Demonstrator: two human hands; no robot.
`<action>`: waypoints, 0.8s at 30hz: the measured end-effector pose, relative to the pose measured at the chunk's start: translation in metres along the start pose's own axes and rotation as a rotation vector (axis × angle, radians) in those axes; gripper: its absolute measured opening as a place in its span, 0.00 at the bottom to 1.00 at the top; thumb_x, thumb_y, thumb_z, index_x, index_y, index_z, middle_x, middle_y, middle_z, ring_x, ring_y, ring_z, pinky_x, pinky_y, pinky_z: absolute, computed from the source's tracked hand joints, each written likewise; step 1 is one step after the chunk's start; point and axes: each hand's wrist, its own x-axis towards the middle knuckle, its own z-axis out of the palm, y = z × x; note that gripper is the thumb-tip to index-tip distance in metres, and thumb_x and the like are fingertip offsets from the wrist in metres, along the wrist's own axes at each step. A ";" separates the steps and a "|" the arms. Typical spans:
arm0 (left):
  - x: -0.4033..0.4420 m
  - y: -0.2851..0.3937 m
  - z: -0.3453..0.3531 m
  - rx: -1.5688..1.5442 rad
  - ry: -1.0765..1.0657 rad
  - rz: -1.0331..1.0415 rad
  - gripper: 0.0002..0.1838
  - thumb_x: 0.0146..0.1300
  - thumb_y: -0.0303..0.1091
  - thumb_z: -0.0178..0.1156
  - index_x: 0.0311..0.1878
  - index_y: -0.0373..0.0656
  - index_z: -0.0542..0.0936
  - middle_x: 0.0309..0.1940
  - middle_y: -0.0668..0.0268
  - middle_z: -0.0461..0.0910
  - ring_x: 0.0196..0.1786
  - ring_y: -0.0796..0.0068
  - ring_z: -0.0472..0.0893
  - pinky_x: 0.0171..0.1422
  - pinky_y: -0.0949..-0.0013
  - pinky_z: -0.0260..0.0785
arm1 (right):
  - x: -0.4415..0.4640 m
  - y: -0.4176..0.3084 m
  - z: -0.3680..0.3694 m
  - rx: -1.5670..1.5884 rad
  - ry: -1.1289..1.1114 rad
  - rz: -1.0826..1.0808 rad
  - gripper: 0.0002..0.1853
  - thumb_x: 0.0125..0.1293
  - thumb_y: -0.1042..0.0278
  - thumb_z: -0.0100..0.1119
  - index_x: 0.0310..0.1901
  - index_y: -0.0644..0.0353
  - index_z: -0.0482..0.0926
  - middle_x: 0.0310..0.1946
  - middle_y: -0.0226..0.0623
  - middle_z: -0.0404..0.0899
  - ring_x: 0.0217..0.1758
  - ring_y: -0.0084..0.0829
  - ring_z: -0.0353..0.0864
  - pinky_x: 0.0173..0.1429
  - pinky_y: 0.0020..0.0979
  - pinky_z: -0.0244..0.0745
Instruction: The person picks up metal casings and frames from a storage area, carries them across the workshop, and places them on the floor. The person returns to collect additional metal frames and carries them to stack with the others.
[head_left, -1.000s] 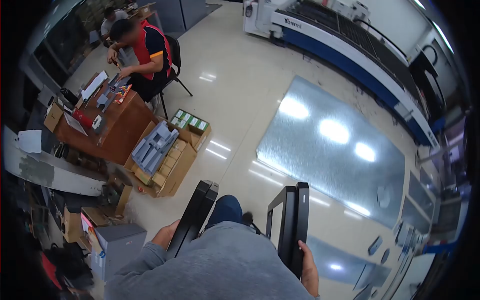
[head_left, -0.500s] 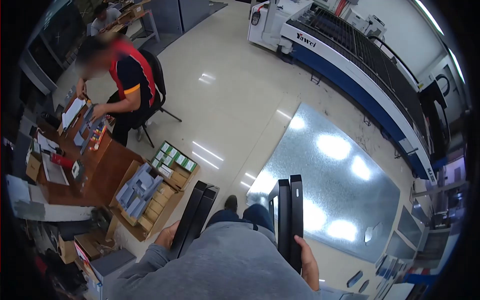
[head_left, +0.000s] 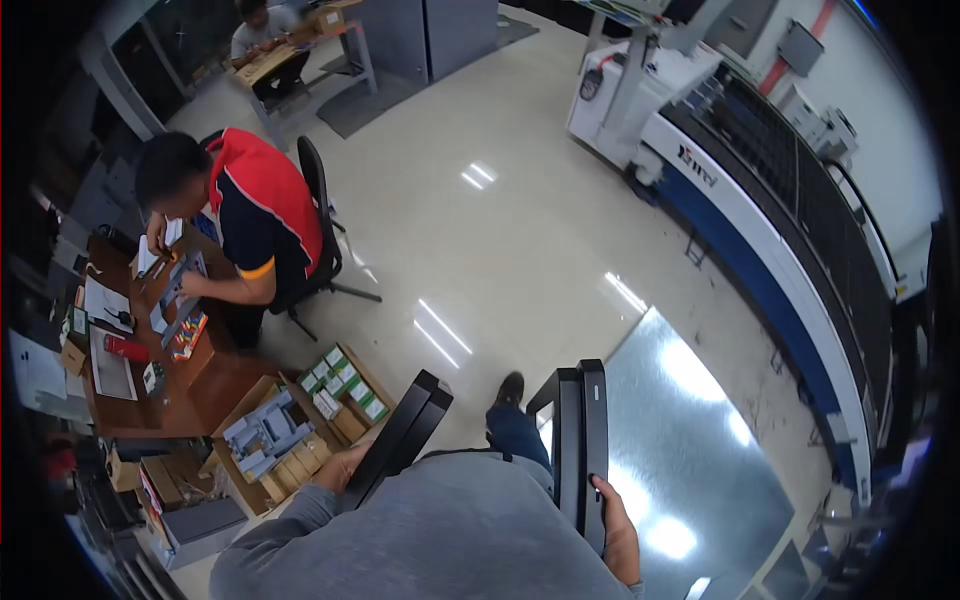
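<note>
At my left side, my left hand [head_left: 342, 468] is closed around two long black box-shaped pieces [head_left: 404, 428], which lie side by side and tilt outward at their far ends. My right hand [head_left: 619, 532] grips another pair of black box-shaped pieces [head_left: 592, 440] at my right side, its thumb on the outer face. A small slot shows near the far end of the outermost right piece. Both pairs run past my grey shirt, and their near ends are hidden behind it and my arms. Most of the left fingers are out of sight under the pieces.
A cardboard box [head_left: 345, 385] of green-and-white packets and grey parts stands front left, beside a brown desk [head_left: 215, 378]. A person [head_left: 262, 205] sits there; another person works farther back. A shiny metal sheet [head_left: 690, 470] lies right, alongside a long blue-and-white machine [head_left: 760, 270].
The metal sheet has slid nearer and lower in view as I step forward, one foot now ahead. Desk and machine have shifted too. Both hands keep hold of the black pieces.
</note>
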 end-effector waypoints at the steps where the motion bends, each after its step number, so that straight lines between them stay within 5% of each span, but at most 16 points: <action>1: 0.013 0.018 0.010 -0.049 -0.022 0.002 0.19 0.68 0.44 0.54 0.44 0.35 0.82 0.34 0.62 0.85 0.31 0.73 0.83 0.36 0.70 0.78 | 0.015 -0.027 0.000 -0.007 -0.019 0.028 0.27 0.57 0.48 0.63 0.53 0.57 0.78 0.46 0.39 0.81 0.50 0.34 0.78 0.56 0.33 0.71; 7: 0.016 0.140 0.103 -0.161 -0.013 0.095 0.20 0.68 0.47 0.55 0.42 0.36 0.82 0.30 0.63 0.83 0.27 0.74 0.81 0.31 0.70 0.74 | 0.055 -0.188 0.051 -0.118 -0.056 0.030 0.23 0.56 0.49 0.64 0.49 0.55 0.80 0.40 0.38 0.83 0.41 0.36 0.81 0.48 0.36 0.76; 15: 0.051 0.303 0.149 -0.311 0.043 0.179 0.23 0.66 0.47 0.55 0.46 0.33 0.82 0.37 0.57 0.85 0.33 0.68 0.84 0.40 0.66 0.78 | 0.164 -0.353 0.143 -0.162 -0.159 0.136 0.22 0.60 0.51 0.62 0.48 0.60 0.80 0.39 0.38 0.84 0.38 0.34 0.83 0.45 0.32 0.78; 24: 0.081 0.530 0.156 -0.417 -0.081 0.141 0.21 0.66 0.45 0.53 0.44 0.33 0.82 0.35 0.56 0.85 0.31 0.67 0.84 0.37 0.66 0.79 | 0.260 -0.534 0.271 -0.361 -0.075 0.039 0.33 0.54 0.44 0.64 0.56 0.60 0.76 0.48 0.45 0.80 0.49 0.41 0.79 0.56 0.37 0.73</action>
